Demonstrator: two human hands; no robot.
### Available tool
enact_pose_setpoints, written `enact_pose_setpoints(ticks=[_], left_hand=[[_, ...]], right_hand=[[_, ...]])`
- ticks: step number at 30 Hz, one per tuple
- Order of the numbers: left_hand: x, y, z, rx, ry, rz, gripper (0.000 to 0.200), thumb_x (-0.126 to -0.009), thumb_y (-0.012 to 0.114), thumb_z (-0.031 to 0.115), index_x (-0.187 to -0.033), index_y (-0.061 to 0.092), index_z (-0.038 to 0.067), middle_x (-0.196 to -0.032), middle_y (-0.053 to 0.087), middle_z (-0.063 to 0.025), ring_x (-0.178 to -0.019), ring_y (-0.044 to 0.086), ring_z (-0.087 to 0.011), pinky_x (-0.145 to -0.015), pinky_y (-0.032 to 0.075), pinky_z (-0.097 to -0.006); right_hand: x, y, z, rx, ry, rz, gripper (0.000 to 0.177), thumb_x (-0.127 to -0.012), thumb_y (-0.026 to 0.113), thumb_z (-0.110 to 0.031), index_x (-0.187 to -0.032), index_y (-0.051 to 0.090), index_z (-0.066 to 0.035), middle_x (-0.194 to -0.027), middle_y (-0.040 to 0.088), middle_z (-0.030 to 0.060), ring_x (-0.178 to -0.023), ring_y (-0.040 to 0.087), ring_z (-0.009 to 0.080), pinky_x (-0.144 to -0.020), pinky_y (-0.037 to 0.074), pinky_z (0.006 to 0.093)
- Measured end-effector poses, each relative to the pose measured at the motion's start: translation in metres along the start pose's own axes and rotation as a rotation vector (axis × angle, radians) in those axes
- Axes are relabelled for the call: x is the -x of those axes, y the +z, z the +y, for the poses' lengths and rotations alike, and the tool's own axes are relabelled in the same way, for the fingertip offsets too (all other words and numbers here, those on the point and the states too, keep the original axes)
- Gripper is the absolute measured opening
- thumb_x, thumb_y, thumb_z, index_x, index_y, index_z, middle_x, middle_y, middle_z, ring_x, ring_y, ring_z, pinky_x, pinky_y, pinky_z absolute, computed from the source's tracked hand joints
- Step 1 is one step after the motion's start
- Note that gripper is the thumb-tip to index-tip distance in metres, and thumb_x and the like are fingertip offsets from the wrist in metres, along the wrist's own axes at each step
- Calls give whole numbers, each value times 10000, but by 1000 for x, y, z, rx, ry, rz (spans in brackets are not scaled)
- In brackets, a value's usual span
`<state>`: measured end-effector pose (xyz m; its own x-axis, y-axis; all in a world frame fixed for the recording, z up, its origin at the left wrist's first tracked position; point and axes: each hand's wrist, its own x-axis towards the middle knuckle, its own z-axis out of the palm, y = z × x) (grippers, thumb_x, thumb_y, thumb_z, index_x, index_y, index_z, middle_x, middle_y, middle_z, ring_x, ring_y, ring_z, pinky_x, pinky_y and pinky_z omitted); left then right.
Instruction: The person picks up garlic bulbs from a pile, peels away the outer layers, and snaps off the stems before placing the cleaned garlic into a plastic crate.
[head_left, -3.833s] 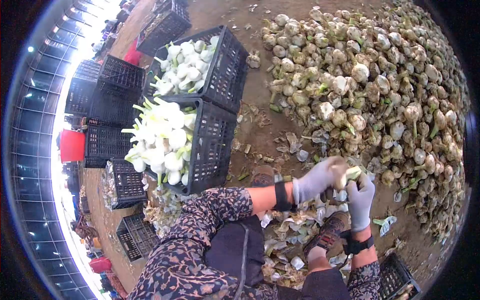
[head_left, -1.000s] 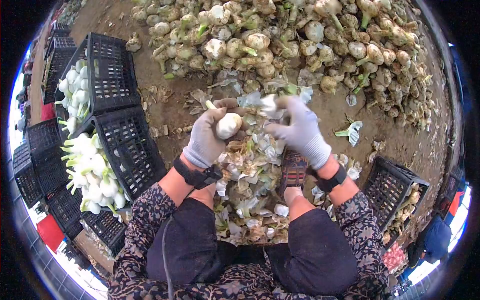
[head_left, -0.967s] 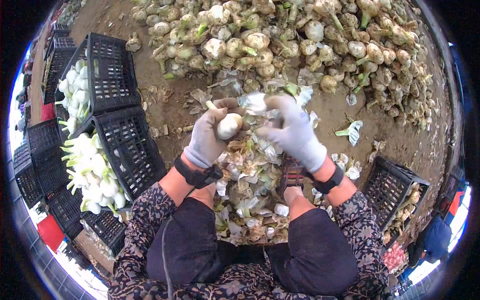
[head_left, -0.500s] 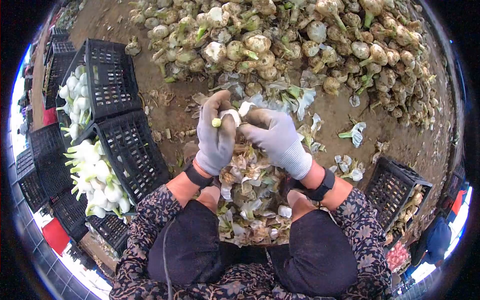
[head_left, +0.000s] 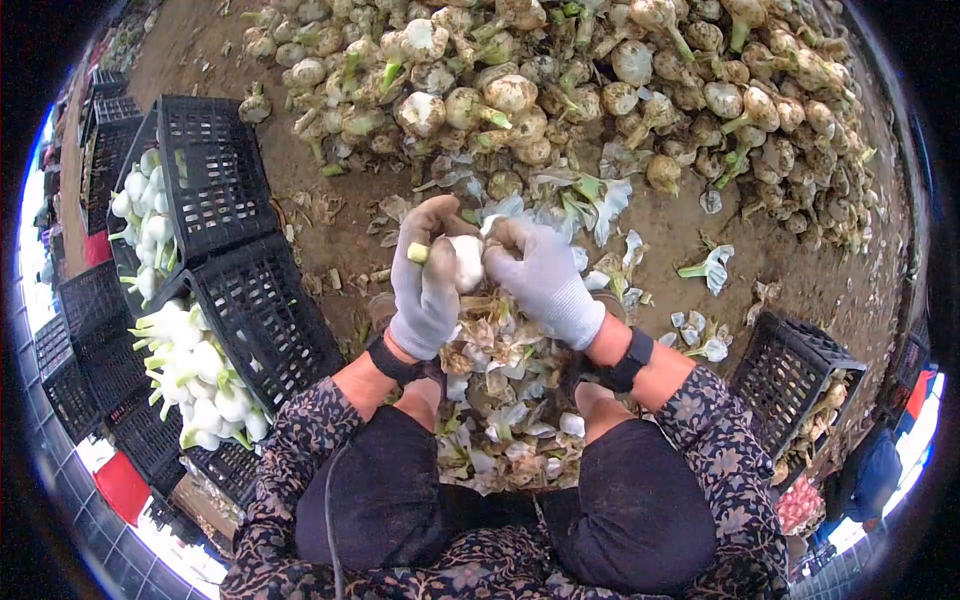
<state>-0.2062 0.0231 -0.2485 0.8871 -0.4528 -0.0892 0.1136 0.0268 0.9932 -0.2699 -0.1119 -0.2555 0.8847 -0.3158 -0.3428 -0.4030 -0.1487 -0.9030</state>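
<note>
My left hand (head_left: 425,280), in a pale glove with dirty fingertips, is closed around a white garlic bulb (head_left: 467,263). The cut green stem end (head_left: 417,252) sticks out between its fingers. My right hand (head_left: 540,270), gloved too, pinches a piece of white skin (head_left: 492,224) at the bulb's right side. Below both hands, loose peeled skins (head_left: 500,350) cover the ground between my feet. Beyond them lies a large heap of dirty, unpeeled garlic bulbs (head_left: 510,93).
Black crates (head_left: 215,170) on the left hold clean white garlic (head_left: 200,370). Another black crate (head_left: 785,370) stands at the right, with garlic in it. A pink net bag (head_left: 797,505) lies beside it. Part of a person in blue (head_left: 876,475) shows at the lower right.
The bulb has come more into view in my left hand, and its stem end has shifted left. My right hand has turned slightly at the bulb's side, still pinching white skin.
</note>
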Motion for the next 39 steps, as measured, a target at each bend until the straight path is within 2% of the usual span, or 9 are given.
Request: enact_pose_setpoints(ticks=[11, 16, 19, 21, 23, 25, 33, 36, 39], left_hand=[[-33, -6, 21, 1034, -654, -133, 351, -928, 495, 210, -1250, 523, 72, -869, 622, -81, -901, 611, -296, -783, 524, -442], [-50, -20, 7, 689, -619, 76, 305, -896, 549, 117, -1194, 593, 74, -900, 644, -84, -873, 605, -267, -742, 525, -404], [-70, -34, -16, -36, -493, 30, 240, -909, 540, 45, -1129, 610, -21, -913, 642, -39, -876, 654, -180, -663, 549, -286], [-76, -35, -39, -465, -202, -132, 273, -880, 560, 108, -1136, 647, 64, -919, 673, -99, -842, 669, -263, -703, 538, -345], [-81, -32, -48, -953, 180, -297, 317, -851, 596, 139, -1164, 650, 129, -938, 676, -147, -836, 662, -317, -746, 533, -385], [-83, -15, -51, -1016, 58, -402, 362, -838, 600, 184, -1196, 639, 218, -1057, 645, -204, -935, 626, -374, -840, 507, -418], [-73, 42, -56, -1279, -109, -814, 605, -844, 562, 135, -1402, 432, 329, -1409, 443, -239, -1163, 572, -364, -922, 505, -418], [-65, 23, -84, -788, -117, -577, 576, -876, 654, 254, -1391, 443, 106, -1239, 593, -172, -1049, 635, -256, -858, 522, -331], [-48, 15, -63, 98, -576, -328, 580, -877, 700, 291, -1313, 490, -29, -1088, 647, -52, -918, 620, -108, -777, 507, -237]], right_hand=[[8, -3, 62, 642, 29, -292, 284, -832, 609, -330, -936, 600, -66, -910, 656, 176, -856, 649, 363, -725, 496, 489], [-7, -26, 49, 785, -308, 117, 372, -742, 650, -241, -1091, 600, -123, -963, 632, 159, -975, 583, 323, -751, 498, 422], [-10, 3, 97, 970, -325, -245, 411, -729, 652, -222, -1130, 621, -136, -947, 641, 150, -959, 604, 308, -762, 499, 447], [28, 28, 61, 1069, -271, -1041, 425, -729, 628, -199, -1147, 648, -127, -968, 662, 137, -980, 620, 301, -809, 501, 454], [84, 54, 79, 525, -330, -1322, 443, -769, 602, -308, -1143, 648, -76, -1069, 662, 181, -1009, 625, 336, -849, 491, 453], [109, 67, 70, 144, -154, -1839, 519, -808, 587, -430, -1155, 627, -46, -1101, 645, 225, -1013, 615, 372, -857, 474, 465], [0, -50, -4, 169, -146, -852, 310, -840, 554, -318, -1040, 666, -109, -954, 669, 202, -913, 638, 377, -821, 505, 454], [-1, -74, 10, -49, -183, -337, 389, -854, 564, -154, -1234, 586, -72, -980, 682, 138, -875, 655, 260, -803, 511, 352], [5, -86, 8, -115, 113, -125, 412, -881, 544, -117, -1275, 542, 4, -978, 678, 118, -881, 631, 197, -806, 500, 305]])
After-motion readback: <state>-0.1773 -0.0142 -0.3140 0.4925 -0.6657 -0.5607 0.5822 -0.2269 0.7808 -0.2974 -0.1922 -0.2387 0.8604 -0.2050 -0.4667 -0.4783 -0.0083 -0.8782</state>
